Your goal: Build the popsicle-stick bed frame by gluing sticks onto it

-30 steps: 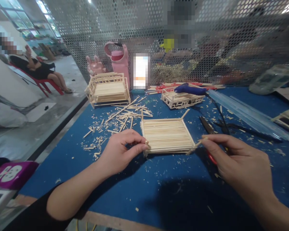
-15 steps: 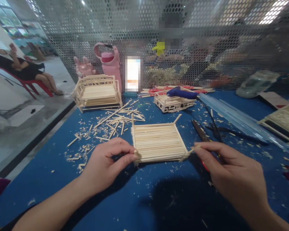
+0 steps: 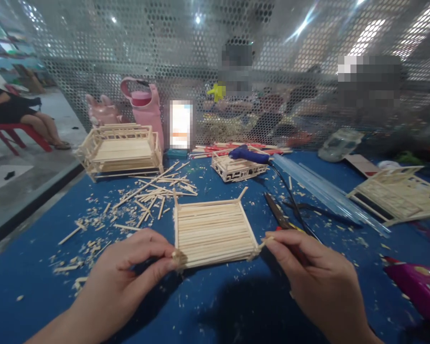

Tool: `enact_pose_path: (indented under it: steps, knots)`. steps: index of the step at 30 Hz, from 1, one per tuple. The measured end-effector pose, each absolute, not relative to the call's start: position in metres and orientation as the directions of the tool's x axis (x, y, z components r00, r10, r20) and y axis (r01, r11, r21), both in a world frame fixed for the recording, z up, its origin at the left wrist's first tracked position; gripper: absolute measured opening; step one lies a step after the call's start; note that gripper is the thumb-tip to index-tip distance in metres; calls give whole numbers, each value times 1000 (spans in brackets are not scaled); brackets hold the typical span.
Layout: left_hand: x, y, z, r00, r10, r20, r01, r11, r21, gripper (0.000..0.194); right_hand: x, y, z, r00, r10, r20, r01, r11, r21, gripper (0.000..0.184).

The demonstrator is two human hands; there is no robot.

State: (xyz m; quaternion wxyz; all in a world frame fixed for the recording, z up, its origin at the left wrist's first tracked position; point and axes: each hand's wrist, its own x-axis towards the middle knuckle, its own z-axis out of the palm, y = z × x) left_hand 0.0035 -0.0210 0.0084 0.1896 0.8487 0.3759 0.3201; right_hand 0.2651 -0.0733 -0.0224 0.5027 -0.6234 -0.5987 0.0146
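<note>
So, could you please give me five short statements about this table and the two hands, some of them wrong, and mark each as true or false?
1. The left hand pinches the near left corner of the frame. True.
2. The right hand lies flat on the table. False: it pinches a thin stick at the near right corner.
3. Loose sticks lie on the table. True.
4. The pink bottle stands right of the bright screen. False: it stands left of it.
5. The red-handled tool lies right of the frame. True.
</note>
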Motion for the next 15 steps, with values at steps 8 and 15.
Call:
enact_pose_path:
  steps: [8,15]
  knots:
    - [4,-22,-3,393,808,439,507,-589,630,12,265,-71,-16,177,744,644,781,292,-552,17]
    - [9,-27,-3,333,855,398,496,-517,697,14,269,-74,-21,162,803,573,767,263,-586,16]
